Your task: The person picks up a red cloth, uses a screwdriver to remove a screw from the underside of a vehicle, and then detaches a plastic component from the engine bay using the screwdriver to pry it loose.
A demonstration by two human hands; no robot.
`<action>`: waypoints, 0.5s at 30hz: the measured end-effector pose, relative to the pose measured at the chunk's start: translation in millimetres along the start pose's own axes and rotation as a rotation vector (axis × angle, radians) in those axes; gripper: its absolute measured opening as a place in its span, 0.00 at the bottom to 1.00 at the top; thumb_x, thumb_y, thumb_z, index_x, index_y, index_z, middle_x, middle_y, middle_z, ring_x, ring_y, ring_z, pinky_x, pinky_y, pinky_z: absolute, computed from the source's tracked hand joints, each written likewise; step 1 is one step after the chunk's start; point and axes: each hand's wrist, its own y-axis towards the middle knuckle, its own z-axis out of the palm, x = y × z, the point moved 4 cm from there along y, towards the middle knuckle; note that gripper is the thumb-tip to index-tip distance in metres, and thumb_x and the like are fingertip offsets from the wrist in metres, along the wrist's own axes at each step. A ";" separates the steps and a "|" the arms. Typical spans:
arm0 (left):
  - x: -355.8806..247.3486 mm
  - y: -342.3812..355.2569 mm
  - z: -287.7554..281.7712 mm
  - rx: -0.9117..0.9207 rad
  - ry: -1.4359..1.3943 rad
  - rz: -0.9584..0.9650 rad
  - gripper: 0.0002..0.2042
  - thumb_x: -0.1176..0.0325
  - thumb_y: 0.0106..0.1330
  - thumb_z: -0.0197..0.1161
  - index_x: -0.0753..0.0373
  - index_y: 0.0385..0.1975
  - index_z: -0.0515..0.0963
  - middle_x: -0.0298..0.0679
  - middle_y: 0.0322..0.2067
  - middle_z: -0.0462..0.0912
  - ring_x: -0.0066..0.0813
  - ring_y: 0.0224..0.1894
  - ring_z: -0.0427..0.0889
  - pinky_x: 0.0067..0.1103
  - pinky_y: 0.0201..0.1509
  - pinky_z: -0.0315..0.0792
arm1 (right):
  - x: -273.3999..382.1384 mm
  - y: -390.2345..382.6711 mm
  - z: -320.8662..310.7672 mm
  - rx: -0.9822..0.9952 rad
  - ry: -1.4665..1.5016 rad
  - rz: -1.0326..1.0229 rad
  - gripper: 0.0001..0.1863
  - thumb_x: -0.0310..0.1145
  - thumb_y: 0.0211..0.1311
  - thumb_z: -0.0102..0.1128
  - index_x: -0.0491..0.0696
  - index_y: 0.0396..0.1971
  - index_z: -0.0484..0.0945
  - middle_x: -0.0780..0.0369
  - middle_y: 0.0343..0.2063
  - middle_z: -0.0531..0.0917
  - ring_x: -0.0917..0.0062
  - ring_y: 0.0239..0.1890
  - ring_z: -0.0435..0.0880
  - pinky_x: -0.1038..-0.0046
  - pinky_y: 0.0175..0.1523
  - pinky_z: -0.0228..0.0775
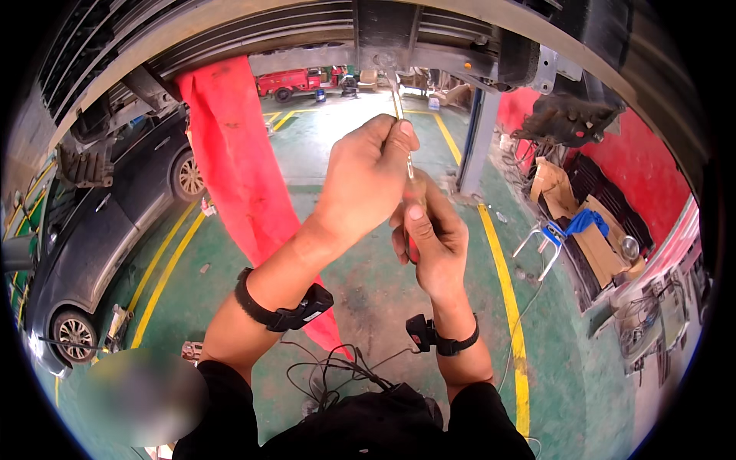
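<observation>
Both arms are raised toward the underside of a vehicle. A screwdriver with a long metal shaft and a reddish handle points up and away from me. Around its handle my right hand is closed, with the thumb along the side. Higher up, my left hand pinches the shaft between thumb and fingers. The tip reaches the grey metal crossbeam overhead; whether it sits in a fastener is too small to tell. A red cloth hangs from the beam, left of my left hand.
A dark car stands at the left. To the right are a grey post, a blue-topped stool and cardboard among car parts. Black cables run close to my body. A red vehicle is far back.
</observation>
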 end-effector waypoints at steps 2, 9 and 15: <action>1.3 0.1 0.9 0.011 -0.029 -0.010 0.17 0.60 0.79 0.54 0.66 0.31 0.78 0.31 0.22 0.72 0.17 0.27 0.67 0.20 0.31 0.66 | -0.5 -0.3 -0.3 -0.005 0.001 0.001 0.29 0.43 0.75 0.58 0.45 0.69 0.68 0.66 0.31 0.81 0.88 0.22 0.74 0.84 0.24 0.64; 0.7 0.0 2.2 -0.004 -0.018 0.009 0.17 0.61 0.79 0.53 0.66 0.30 0.77 0.31 0.22 0.72 0.17 0.28 0.67 0.20 0.31 0.65 | 2.0 -2.4 3.6 -0.034 0.026 0.021 0.28 0.41 0.75 0.58 0.44 0.68 0.69 0.68 0.29 0.78 0.89 0.20 0.71 0.85 0.22 0.60; -2.0 -3.1 2.7 -0.047 -0.040 -0.031 0.17 0.62 0.79 0.52 0.66 0.28 0.76 0.31 0.21 0.70 0.18 0.26 0.66 0.22 0.30 0.63 | 7.1 -6.7 13.5 -0.041 0.084 0.023 0.24 0.38 0.76 0.55 0.42 0.65 0.72 0.65 0.27 0.77 0.87 0.16 0.69 0.83 0.18 0.57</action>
